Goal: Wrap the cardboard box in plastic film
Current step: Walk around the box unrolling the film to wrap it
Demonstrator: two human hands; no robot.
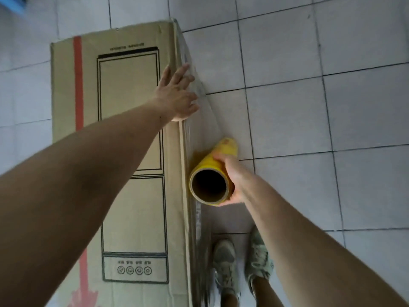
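A tall brown cardboard box (124,138) with black printed frames and a red stripe stands on the tiled floor, filling the left half of the view. My left hand (177,94) lies flat with fingers spread on its top right edge, pressing clear plastic film (205,111) against the box. That film stretches down the box's right side to a yellow film roll (212,171) with a brown cardboard core. My right hand (232,173) grips the roll from the right, just beside the box's right face.
Grey floor tiles (309,107) spread out to the right of the box. My two feet in grey sneakers (241,264) stand close to the box's lower right side. A blue object (13,4) shows at the top left corner.
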